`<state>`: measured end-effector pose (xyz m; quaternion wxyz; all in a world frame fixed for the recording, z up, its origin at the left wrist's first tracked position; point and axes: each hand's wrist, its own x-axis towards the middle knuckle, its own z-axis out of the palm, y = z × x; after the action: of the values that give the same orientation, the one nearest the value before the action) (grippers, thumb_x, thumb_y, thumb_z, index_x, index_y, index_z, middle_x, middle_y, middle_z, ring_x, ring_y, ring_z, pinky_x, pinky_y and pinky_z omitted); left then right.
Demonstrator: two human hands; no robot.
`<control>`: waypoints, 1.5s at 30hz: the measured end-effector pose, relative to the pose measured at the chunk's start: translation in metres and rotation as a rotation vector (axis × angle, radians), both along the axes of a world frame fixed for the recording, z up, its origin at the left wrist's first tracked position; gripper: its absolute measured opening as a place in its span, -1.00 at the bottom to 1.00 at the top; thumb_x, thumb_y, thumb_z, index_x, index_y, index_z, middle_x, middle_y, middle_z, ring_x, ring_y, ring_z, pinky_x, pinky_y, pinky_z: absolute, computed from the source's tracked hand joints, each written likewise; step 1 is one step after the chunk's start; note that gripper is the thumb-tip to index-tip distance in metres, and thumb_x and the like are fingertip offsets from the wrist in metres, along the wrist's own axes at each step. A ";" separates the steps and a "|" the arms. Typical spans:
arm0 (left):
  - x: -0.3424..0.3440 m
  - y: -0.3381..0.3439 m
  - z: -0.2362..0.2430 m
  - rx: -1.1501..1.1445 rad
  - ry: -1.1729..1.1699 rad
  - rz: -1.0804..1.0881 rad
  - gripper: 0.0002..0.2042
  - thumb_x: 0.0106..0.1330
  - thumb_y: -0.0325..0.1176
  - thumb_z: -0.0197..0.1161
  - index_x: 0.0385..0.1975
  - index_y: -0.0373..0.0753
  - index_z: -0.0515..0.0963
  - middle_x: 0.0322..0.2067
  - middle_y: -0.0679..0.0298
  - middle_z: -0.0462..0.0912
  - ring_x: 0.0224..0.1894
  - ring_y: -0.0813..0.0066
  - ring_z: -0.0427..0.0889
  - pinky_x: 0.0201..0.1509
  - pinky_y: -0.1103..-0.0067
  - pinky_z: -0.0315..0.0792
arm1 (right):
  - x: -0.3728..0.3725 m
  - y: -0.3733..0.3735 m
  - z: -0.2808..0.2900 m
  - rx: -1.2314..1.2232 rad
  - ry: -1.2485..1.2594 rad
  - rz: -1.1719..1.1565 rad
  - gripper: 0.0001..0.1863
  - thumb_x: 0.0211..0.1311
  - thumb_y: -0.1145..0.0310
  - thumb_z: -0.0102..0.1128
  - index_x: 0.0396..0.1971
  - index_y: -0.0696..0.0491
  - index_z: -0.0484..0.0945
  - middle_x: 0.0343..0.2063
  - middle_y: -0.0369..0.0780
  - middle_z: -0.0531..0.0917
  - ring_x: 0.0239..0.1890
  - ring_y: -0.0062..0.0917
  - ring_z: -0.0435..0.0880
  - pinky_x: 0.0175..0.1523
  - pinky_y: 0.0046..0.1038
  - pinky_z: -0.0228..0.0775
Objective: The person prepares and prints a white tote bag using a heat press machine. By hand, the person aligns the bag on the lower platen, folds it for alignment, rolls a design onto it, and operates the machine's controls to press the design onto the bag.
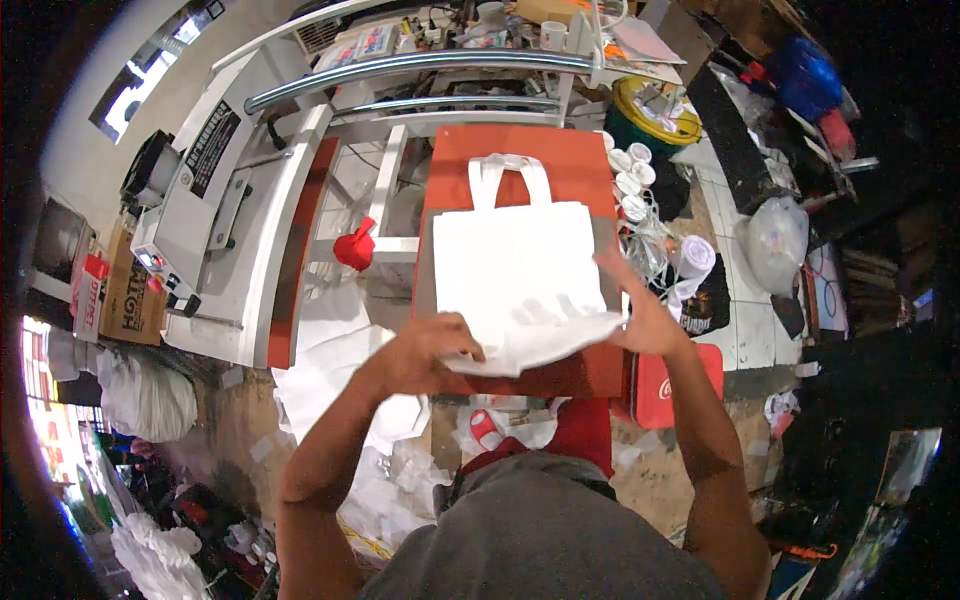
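A white tote bag (515, 258) with two loop handles lies on a red-orange board (590, 165), its handles toward the far side. The near edge of the bag is lifted and creased. At its near left corner, my left hand (432, 348) is closed, with curled fingers on the edge. My right hand (642, 318) is at the near right corner, its fingers stretched up along the side and the thumb apart by the lifted edge. The right fingertips are slightly blurred. A grey patch of the board shows around the bag.
A white press machine (215, 190) with metal rails (420, 62) stands left and beyond. White bags or sheets (345, 365) lie low at the left. Cups (630, 180), a white roll (695, 257) and a green-yellow bucket (655, 112) are at right. A red box (675, 385) stands beside my right forearm.
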<state>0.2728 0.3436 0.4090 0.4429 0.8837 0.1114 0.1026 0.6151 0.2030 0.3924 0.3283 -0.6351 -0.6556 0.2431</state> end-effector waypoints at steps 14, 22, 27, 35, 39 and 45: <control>-0.035 -0.134 -0.105 0.368 0.311 0.162 -0.23 0.01 -0.35 0.42 0.32 -0.13 0.28 0.36 0.12 0.24 0.47 0.00 0.08 0.51 0.00 -0.07 | -0.023 -0.075 -0.071 0.061 -0.272 0.221 -0.56 -0.18 0.57 0.31 -0.15 0.06 0.55 0.09 -0.14 0.54 0.28 -0.12 0.38 0.33 -0.12 0.28; -0.032 -0.148 -0.108 0.381 0.402 0.223 -0.25 0.07 -0.20 0.41 0.32 -0.15 0.27 0.39 0.03 0.16 0.47 -0.10 0.05 0.47 -0.06 -0.05 | -0.028 -0.081 -0.086 -0.011 -0.318 0.222 -0.52 -0.17 0.58 0.33 -0.10 0.04 0.58 0.14 -0.17 0.53 0.30 -0.14 0.36 0.35 -0.08 0.25; -0.026 -0.148 -0.082 0.458 0.617 0.175 -0.22 0.18 -0.11 0.37 0.39 -0.15 0.17 0.42 -0.08 0.05 0.47 -0.21 0.01 0.47 -0.07 -0.05 | -0.013 -0.082 -0.095 0.021 -0.405 0.264 -0.48 -0.17 0.52 0.35 -0.06 -0.02 0.60 0.08 -0.27 0.58 0.28 -0.20 0.38 0.31 -0.11 0.26; 0.017 -0.165 -0.032 0.200 0.211 0.342 -0.32 0.23 -0.32 0.32 0.35 -0.28 0.22 0.23 -0.16 0.41 0.30 -0.05 0.41 0.35 0.22 0.34 | -0.079 -0.061 -0.059 0.188 -0.216 0.437 -0.64 -0.04 0.36 0.31 -0.15 0.00 0.62 -0.12 -0.21 0.62 0.08 -0.23 0.51 0.28 -0.07 0.27; -0.018 -0.160 -0.022 0.189 0.040 0.306 -0.56 0.15 -0.57 0.24 0.09 -0.29 0.48 0.02 0.00 0.63 0.03 0.03 0.66 0.10 0.33 0.56 | -0.071 -0.038 -0.069 0.255 -0.386 0.308 -0.53 -0.10 0.41 0.33 -0.05 -0.02 0.60 -0.04 -0.20 0.63 0.16 -0.18 0.49 0.32 -0.06 0.24; -0.070 -0.072 0.043 0.300 0.154 0.498 -0.56 0.09 -0.66 0.15 0.00 -0.12 0.55 -0.11 0.10 0.67 -0.04 0.08 0.65 0.03 0.32 0.54 | -0.018 0.042 -0.066 0.394 -0.387 0.194 -0.46 -0.10 0.53 0.26 0.02 -0.05 0.61 0.00 -0.22 0.66 0.15 -0.25 0.56 0.28 -0.19 0.33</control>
<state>0.2029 0.2717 0.4521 0.2586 0.8900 0.3415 0.1562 0.5970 0.2447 0.3260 0.2896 -0.5279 -0.7982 0.0158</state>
